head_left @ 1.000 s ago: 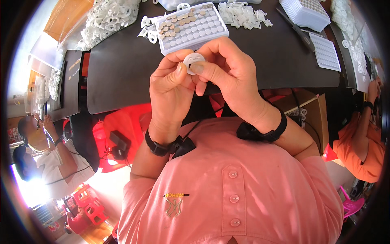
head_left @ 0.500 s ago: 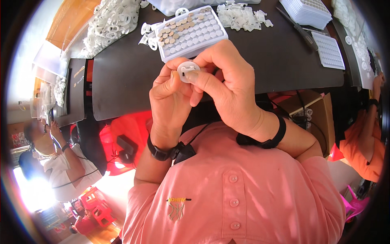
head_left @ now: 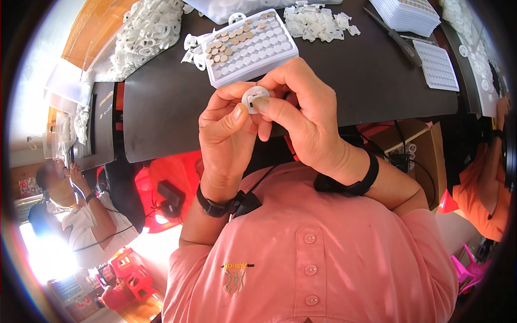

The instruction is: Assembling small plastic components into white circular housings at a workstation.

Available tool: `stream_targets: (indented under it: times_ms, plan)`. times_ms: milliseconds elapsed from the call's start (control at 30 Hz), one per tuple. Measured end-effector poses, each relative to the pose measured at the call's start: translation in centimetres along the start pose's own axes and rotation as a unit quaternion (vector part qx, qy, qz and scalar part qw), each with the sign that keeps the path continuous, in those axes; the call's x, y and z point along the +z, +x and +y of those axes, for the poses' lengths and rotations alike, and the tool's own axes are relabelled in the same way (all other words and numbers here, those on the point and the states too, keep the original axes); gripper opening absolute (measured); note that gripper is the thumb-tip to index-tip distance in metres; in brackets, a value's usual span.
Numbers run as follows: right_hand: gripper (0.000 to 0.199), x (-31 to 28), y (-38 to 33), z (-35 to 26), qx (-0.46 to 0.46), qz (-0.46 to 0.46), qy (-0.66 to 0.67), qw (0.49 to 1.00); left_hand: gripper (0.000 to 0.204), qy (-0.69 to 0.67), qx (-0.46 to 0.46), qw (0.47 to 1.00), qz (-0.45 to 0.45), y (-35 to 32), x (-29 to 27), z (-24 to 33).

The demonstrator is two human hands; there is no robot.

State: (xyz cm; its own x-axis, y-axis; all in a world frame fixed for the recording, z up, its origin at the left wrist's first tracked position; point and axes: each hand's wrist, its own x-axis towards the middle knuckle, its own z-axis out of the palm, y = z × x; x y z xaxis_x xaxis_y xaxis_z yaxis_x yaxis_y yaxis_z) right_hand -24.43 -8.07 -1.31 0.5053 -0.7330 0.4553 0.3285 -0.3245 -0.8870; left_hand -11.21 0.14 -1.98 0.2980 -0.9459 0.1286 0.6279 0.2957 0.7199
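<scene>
Between my two hands is a small round white plastic part with a dark slot in its face. My left hand pinches it from the left, fingers curled behind its rim. From the right, my right hand grips the same part, its thumb pressed on the face near the slot. Whatever lies under that thumb is hidden. Just beyond my fingers stands a white tray with rows of round pockets. Several coin-like metal discs lie on its left and upper side.
Heaps of white plastic parts and clips lie on the dark table. A black-handled tool, stacked white trays and a single tray are at the right. A cardboard box stands below. Co-workers sit at both sides.
The white round part has shifted slightly right and toward me and tilted a little between my fingers. Both hands keep hold of it.
</scene>
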Motion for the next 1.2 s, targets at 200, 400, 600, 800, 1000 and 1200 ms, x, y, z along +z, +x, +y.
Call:
stream_targets:
  times_ms: [200, 400, 600, 800, 1000, 1200]
  plan:
    - [0.011, 0.3, 0.2, -0.1, 0.046, 0.022, 0.106, 0.993, 0.029, 0.006, -0.021, 1.000, 0.012, 0.2, -0.1, 0.3]
    - [0.018, 0.5, 0.0, 0.6, -0.128, 0.051, -0.106, 0.985, 0.028, -0.029, -0.035, 0.999, 0.007, 0.4, -0.5, 0.3]
    - [0.017, 1.1, -0.1, -0.8, -0.093, 0.090, -0.101, 0.986, 0.030, -0.025, -0.019, 0.999, 0.016, 0.2, -0.5, 0.0]
    - [0.016, 0.5, -0.4, -0.5, -0.184, 0.074, -0.188, 0.962, 0.033, 0.003, -0.024, 0.999, 0.026, 0.0, -0.3, 0.1]
    - [0.017, -0.1, 0.4, -0.7, -0.244, 0.063, -0.247, 0.936, 0.031, 0.003, -0.026, 0.999, 0.022, 0.2, -0.5, 0.0]
    - [0.018, -1.3, 0.2, -3.2, -0.059, -0.018, -0.090, 0.994, 0.029, -0.017, -0.028, 0.999, 0.002, 0.7, -0.2, 0.0]
